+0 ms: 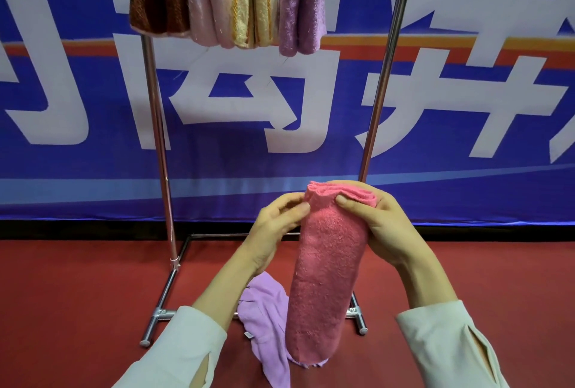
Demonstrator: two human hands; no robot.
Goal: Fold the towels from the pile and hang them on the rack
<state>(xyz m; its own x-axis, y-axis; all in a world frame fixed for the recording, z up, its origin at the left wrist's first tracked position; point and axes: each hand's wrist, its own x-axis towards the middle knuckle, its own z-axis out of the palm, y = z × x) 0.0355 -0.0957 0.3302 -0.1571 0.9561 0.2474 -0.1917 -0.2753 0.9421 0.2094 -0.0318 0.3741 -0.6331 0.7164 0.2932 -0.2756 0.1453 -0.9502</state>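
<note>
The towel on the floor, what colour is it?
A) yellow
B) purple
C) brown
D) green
B: the purple towel lies on the floor, behind the pink towel that the left hand and right hand hold.

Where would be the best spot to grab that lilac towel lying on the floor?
On the lilac towel, probably the bunched far end, pinched from above and from the left. There the cloth looks humped up off the red floor, so fingers could close round a fold. Its right side is hidden behind the hanging pink towel.
</note>
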